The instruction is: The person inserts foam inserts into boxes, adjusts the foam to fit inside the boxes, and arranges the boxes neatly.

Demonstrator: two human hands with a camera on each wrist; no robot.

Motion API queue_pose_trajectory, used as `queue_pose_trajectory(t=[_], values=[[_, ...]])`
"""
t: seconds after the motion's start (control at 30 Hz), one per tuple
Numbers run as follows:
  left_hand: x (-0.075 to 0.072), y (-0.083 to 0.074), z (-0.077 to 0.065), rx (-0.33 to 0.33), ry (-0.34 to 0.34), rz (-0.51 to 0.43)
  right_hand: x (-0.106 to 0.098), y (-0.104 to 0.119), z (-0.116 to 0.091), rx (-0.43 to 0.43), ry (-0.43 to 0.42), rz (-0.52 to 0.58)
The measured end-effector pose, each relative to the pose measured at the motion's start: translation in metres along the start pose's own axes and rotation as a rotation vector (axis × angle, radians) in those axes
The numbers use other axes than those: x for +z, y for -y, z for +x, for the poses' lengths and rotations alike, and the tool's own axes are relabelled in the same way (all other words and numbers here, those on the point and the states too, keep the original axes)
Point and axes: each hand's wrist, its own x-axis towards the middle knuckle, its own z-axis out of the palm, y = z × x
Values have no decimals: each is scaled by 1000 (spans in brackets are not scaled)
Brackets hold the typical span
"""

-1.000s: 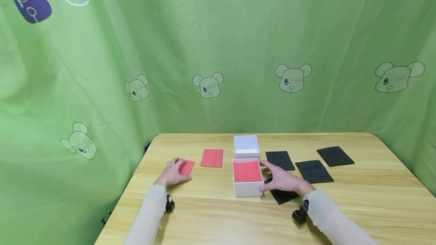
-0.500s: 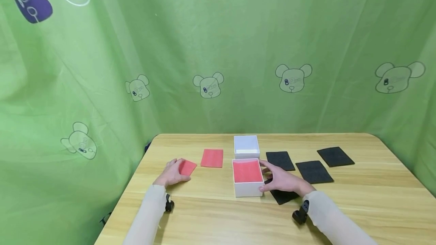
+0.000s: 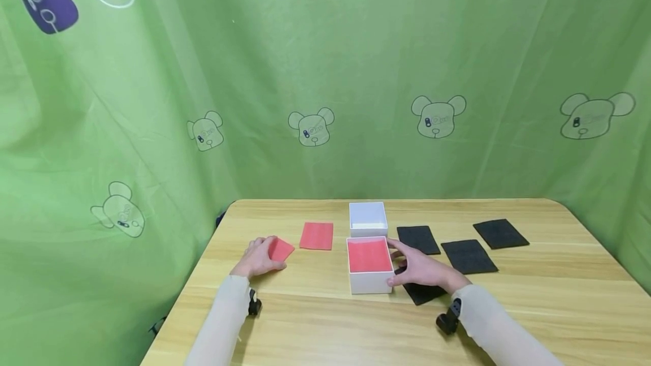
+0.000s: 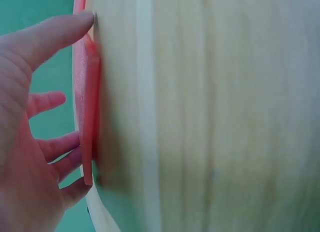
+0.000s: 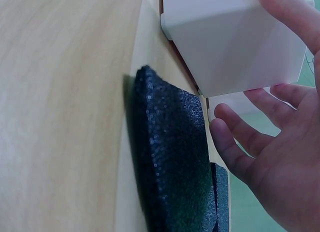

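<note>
At the table's left, my left hand (image 3: pixel 257 258) holds a red foam square (image 3: pixel 281 249) by its edges. In the left wrist view the thumb is at one end of this red foam square (image 4: pixel 87 107) and fingertips touch its other edge. My right hand (image 3: pixel 423 269) grips the right side of a white box (image 3: pixel 370 283), thumb at the front corner, fingers toward the back. Red foam (image 3: pixel 369 256) lies inside that box. The right wrist view shows the white box's side wall (image 5: pixel 235 52) between thumb and fingers. A second red foam square (image 3: pixel 316 236) lies flat between the left hand and the box.
Directly behind the front box stands another white box (image 3: pixel 368 232), with something pale inside. Several black foam squares (image 3: pixel 469 256) lie on the right. One black square (image 3: pixel 424 293) is partly under the right hand. A green curtain (image 3: pixel 325 174) hangs behind the wooden table (image 3: pixel 325 326).
The red foam square at my left hand has turned slightly and shifted a little to the right. My right hand and the white box stay in place.
</note>
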Motion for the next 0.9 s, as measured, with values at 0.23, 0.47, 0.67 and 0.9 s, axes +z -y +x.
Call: queue_pose_trajectory(t=[0.23, 0.47, 0.67, 0.9], values=[[2, -3, 0, 6, -19, 11, -1, -1, 0, 14, 1, 5], [0, -16, -4, 60, -33, -2, -1, 0, -1, 12, 0, 3], [-1, -31, -6, 128, -34, -38, -2, 0, -3, 19, -5, -7], [-6, -51, -7, 172, -65, -28, -1, 3, -3, 22, 1, 15]])
